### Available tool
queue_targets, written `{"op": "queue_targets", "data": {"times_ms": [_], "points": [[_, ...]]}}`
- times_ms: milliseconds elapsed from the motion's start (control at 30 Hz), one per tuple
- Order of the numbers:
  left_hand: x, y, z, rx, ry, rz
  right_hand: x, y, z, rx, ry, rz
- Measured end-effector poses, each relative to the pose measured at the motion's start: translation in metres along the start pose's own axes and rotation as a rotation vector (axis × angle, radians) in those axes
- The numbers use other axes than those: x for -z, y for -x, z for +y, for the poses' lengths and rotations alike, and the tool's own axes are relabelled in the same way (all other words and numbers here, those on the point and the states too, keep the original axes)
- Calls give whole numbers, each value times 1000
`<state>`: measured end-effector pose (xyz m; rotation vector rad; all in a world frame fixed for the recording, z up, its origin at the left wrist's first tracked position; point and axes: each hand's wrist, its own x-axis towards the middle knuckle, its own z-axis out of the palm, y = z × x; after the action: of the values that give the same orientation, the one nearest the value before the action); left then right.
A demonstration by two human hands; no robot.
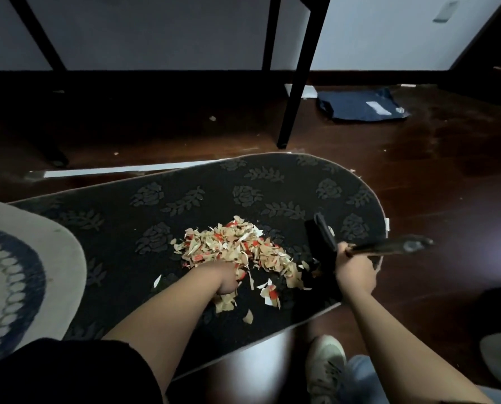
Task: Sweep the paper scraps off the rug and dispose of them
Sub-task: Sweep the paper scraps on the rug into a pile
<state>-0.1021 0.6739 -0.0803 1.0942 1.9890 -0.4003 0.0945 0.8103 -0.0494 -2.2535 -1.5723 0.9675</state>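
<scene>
A heap of tan, white and red paper scraps (pixel 237 249) lies on the dark oval rug (pixel 185 199) with a leaf and rose pattern. My left hand (pixel 226 279) is down in the near side of the heap; its fingers are buried in the scraps, so their pose is hidden. My right hand (pixel 353 271) grips the handle of a black dustpan (pixel 320 249), which stands on the rug at the right edge of the heap with its mouth facing the scraps. A few loose scraps lie nearer to me on the rug.
A pale round rug (pixel 24 272) overlaps the left. Black table legs (pixel 294 83) stand behind on the dark wood floor. A dark blue bag (pixel 360 106) lies at the back right. My shoe (pixel 326 365) is at the bottom, near the rug's edge.
</scene>
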Motion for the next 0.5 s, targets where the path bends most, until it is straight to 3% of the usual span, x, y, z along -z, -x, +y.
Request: {"op": "queue_targets", "data": {"times_ms": [300, 500], "points": [[-13, -1, -23, 30, 21, -8, -39, 38, 2, 245, -9, -126], [-13, 2, -23, 48, 15, -12, -9, 31, -6, 384, -12, -19]]}}
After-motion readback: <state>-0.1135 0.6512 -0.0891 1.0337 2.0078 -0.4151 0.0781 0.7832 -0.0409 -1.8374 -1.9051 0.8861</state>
